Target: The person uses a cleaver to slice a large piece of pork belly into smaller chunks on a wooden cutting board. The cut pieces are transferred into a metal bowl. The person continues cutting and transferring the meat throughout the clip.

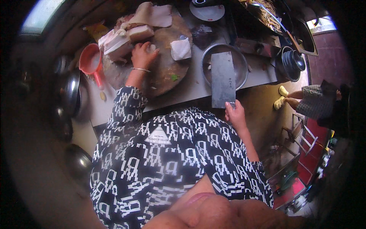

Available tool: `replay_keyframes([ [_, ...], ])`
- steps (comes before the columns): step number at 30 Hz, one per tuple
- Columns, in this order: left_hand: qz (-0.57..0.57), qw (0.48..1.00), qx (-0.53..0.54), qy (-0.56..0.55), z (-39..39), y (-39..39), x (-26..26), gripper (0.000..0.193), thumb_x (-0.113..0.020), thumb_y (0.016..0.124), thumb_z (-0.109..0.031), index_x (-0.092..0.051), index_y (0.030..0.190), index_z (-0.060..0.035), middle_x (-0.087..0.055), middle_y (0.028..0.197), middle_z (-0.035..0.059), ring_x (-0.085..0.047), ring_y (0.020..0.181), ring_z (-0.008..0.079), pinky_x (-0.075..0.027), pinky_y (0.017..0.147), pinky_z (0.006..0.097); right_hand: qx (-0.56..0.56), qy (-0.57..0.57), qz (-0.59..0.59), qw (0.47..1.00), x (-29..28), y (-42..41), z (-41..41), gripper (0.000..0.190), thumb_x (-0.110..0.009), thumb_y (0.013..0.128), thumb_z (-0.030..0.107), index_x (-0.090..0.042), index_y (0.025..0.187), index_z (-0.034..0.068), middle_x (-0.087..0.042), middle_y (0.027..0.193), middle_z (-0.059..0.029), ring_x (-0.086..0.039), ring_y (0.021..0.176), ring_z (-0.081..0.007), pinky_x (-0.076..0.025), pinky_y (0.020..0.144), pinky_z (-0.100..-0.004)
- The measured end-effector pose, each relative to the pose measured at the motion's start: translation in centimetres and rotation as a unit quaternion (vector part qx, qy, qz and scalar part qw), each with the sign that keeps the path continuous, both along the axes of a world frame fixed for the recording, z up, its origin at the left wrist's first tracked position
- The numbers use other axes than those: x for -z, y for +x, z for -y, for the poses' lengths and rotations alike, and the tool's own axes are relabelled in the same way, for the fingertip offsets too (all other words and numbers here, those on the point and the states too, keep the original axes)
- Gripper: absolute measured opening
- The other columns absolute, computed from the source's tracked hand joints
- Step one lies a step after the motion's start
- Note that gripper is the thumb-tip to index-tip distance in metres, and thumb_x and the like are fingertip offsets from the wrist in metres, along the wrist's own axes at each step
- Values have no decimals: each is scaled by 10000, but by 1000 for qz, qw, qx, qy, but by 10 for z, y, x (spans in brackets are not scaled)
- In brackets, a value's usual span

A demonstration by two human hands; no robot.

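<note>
My left hand [143,55] is low over the round wooden chopping board [168,75], its fingers curled around a small pale piece of food [152,48]. Just beyond it lie thick slabs of pale, fatty meat with skin, likely pork [115,43]. My right hand [236,114] grips the handle end of a broad cleaver [223,77]. The cleaver's flat blade is over a round metal basin [244,65], hiding much of its inside. A folded white cloth or paper [181,49] and a green leaf scrap [175,77] are on the board.
A red plastic ladle [91,61] stands left of the board. At the back are a white plate [210,13] and a dark plastic bag [202,37]. A wok with cut strips of food [267,17] is at upper right. Another person's legs [294,98] and a stool [301,134] are on the right.
</note>
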State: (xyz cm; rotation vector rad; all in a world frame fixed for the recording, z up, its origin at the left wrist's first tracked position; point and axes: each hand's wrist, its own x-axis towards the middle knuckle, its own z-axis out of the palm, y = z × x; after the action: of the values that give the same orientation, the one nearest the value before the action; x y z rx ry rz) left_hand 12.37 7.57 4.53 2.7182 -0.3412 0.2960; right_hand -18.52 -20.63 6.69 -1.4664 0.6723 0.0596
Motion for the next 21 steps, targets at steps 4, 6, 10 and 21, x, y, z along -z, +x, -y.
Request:
replay_keyframes([
  [4, -9, 1000, 25, -16, 19, 11, 3, 302, -671, 651, -267, -627, 918, -133, -540, 1023, 132, -511, 960, 377, -436, 834, 439, -11, 16, 74, 997, 0, -8, -7, 165, -591, 868, 122, -531, 982, 19, -515, 627, 2, -434, 440, -51, -349, 395, -209],
  [6, -24, 998, 63, -18, 25, 13, 3, 259, -668, 638, -222, -611, 869, -119, -546, 1000, 141, -513, 941, 375, -438, 813, 445, -41, 20, 80, 996, -10, -5, -7, 170, -598, 861, 110, -539, 984, 7, -561, 673, -6, -473, 478, -62, -383, 436, -215],
  [10, -75, 984, 148, -57, 37, 14, 10, 223, -661, 623, -163, -588, 825, -101, -574, 903, 154, -529, 872, 365, -443, 773, 448, -122, -99, 122, 980, -21, 13, -16, 162, -611, 846, 91, -550, 948, -20, -652, 785, -69, -581, 639, -114, -465, 585, -267],
  [21, -336, 851, 72, -398, -26, -56, -5, 304, -569, 729, -39, -567, 1032, -10, -587, 929, 29, -544, 873, 119, -424, 808, 239, -240, -157, 56, 956, 1, 27, -24, 267, -614, 836, 223, -525, 857, -29, -619, 740, -222, -628, 669, -348, -467, 577, -382],
])
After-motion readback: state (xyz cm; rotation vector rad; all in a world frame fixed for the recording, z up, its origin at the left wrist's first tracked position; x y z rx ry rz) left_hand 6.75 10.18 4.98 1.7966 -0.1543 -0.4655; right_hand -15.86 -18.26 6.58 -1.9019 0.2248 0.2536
